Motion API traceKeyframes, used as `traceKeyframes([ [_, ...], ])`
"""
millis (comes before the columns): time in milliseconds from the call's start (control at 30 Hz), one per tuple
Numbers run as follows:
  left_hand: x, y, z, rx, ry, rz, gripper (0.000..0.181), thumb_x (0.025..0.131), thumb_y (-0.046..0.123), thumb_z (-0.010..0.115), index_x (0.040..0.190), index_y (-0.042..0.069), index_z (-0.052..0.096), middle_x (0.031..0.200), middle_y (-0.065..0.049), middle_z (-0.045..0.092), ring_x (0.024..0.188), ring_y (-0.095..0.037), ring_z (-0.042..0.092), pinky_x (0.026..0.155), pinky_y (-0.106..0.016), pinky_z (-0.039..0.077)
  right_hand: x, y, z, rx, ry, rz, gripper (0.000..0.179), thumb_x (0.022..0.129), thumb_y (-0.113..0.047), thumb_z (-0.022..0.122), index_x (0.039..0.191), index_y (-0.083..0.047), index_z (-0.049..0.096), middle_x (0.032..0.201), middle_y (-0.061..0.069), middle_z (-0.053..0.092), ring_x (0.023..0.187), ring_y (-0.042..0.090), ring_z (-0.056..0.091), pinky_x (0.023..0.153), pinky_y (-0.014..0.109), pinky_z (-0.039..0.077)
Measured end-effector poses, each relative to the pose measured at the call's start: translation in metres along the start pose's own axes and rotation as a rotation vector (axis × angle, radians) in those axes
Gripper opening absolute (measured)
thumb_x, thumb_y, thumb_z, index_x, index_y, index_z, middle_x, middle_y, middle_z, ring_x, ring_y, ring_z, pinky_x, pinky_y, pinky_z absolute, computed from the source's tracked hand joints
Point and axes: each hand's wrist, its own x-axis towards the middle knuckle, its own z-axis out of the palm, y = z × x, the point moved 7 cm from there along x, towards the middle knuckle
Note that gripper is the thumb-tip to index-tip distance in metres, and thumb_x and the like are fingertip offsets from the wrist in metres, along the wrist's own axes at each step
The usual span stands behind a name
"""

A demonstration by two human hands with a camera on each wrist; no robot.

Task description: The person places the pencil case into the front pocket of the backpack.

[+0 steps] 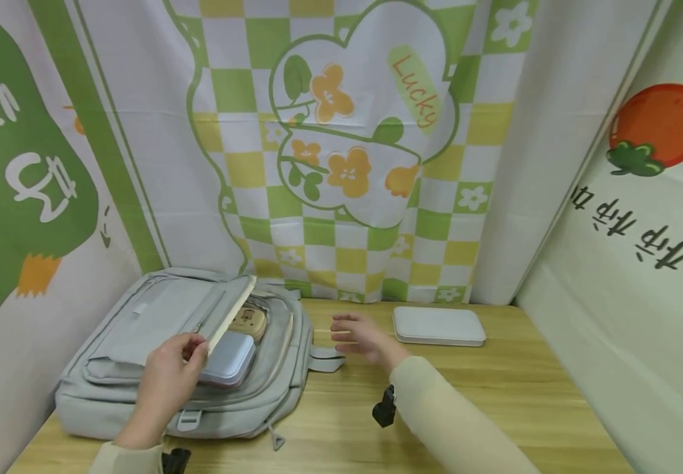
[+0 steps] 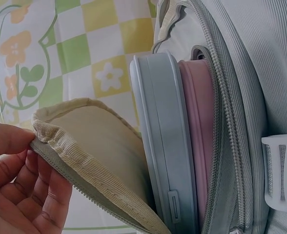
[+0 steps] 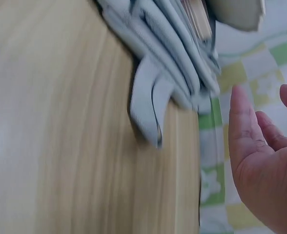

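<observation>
A grey backpack (image 1: 110, 408) lies on the wooden table with its front pocket unzipped. My left hand (image 1: 166, 375) pinches the zippered edge of the pocket flap (image 2: 85, 165) between thumb and fingers and lifts it away. Inside the pocket are a light blue case (image 2: 165, 131), a pink case (image 2: 196, 112) pressed against it, and a tan case with a printed face (image 1: 249, 322) farther back. My right hand (image 1: 365, 337) hovers to the right of the backpack, fingers extended and holding nothing, close to the grey strap loop (image 3: 151, 105).
A flat white case (image 1: 439, 326) lies at the table's back right, just beyond my right wrist. Printed cloth (image 1: 235, 178) hangs along the back edge, with more on both sides. A zipper pull (image 1: 276, 438) dangles from the backpack onto the wooden table (image 1: 483, 408).
</observation>
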Motion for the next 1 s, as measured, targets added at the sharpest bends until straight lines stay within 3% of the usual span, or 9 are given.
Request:
traceKeyframes([
  [400, 0.001, 0.000, 0.001, 0.014, 0.006, -0.010, 0.010, 0.097, 0.006, 0.067, 0.098, -0.003, 0.071, 0.082, -0.007, 0.066, 0.074, -0.022, 0.060, 0.064, -0.038, 0.047, -0.013, -0.011, -0.081, -0.049, 0.144, -0.007, 0.046, 0.110, -0.007, 0.044, 0.151, 0.012, 0.037, 0.149, 0.033, 0.043, 0.135, 0.045, 0.048, 0.098, 0.042, 0.053],
  [633, 0.002, 0.000, 0.002, 0.009, -0.021, -0.021, 0.013, 0.099, 0.008, 0.066, 0.100, -0.004, 0.071, 0.083, -0.007, 0.067, 0.074, -0.022, 0.061, 0.064, -0.038, 0.047, -0.025, -0.016, -0.122, -0.049, 0.254, -0.014, 0.046, 0.108, -0.010, 0.053, 0.147, 0.010, 0.042, 0.133, 0.022, 0.057, 0.121, 0.032, 0.058, 0.086, 0.032, 0.057],
  [833, 0.001, -0.001, 0.003, 0.005, -0.056, -0.057, 0.016, 0.101, 0.010, 0.063, 0.103, -0.003, 0.071, 0.086, -0.009, 0.067, 0.076, -0.024, 0.062, 0.066, -0.040, 0.048, -0.038, -0.014, -0.156, -0.099, 0.277, -0.033, 0.052, 0.110, -0.012, 0.047, 0.152, 0.014, 0.032, 0.153, 0.033, 0.038, 0.139, 0.044, 0.043, 0.094, 0.033, 0.054],
  [1000, 0.001, 0.000, 0.003, 0.006, -0.046, -0.044, 0.015, 0.100, 0.009, 0.064, 0.102, -0.004, 0.071, 0.085, -0.009, 0.067, 0.076, -0.023, 0.062, 0.065, -0.039, 0.049, -0.044, -0.008, -0.188, -0.137, 0.312, -0.032, 0.053, 0.110, -0.011, 0.045, 0.152, 0.017, 0.029, 0.155, 0.035, 0.034, 0.140, 0.046, 0.040, 0.096, 0.033, 0.053],
])
